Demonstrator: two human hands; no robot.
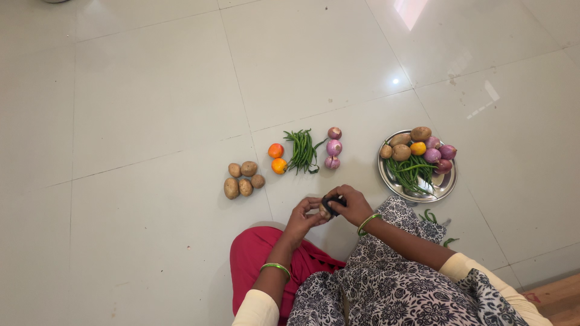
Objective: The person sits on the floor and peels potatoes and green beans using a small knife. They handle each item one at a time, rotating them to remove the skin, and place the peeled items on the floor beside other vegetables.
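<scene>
On the pale glossy tiled floor [151, 108], vegetables are seen laid out in sorted groups: a cluster of five brown potatoes [243, 179], two orange-red tomatoes [277, 158], a bundle of thin green beans or chillies [302, 151] and three purple-skinned onions [333, 148] set in a short column. To the right, a round shiny steel plate [447, 181] is still loaded with a mixed heap: more potatoes, a yellow-orange tomato, purple onions and a spread of green pods. A few stray green pods [430, 216] lie on the floor just below the plate.

Judged from this layout, the sorting appears to be roughly half done: four groups have been started on the floor, while a good share of the vegetables remains on the plate.

A small dark object with a pale part, perhaps a potato with a dark tool [330, 207], is held between both hands just in front of the lap. The left hand [302, 218] is closed around its pale lower side, fingers curled up to it; the right hand [351, 204] is closed over its dark top. What exactly the object is cannot be told at this size. It sits fully inside the shared grip, near the floor groups and well apart from the plate.
</scene>
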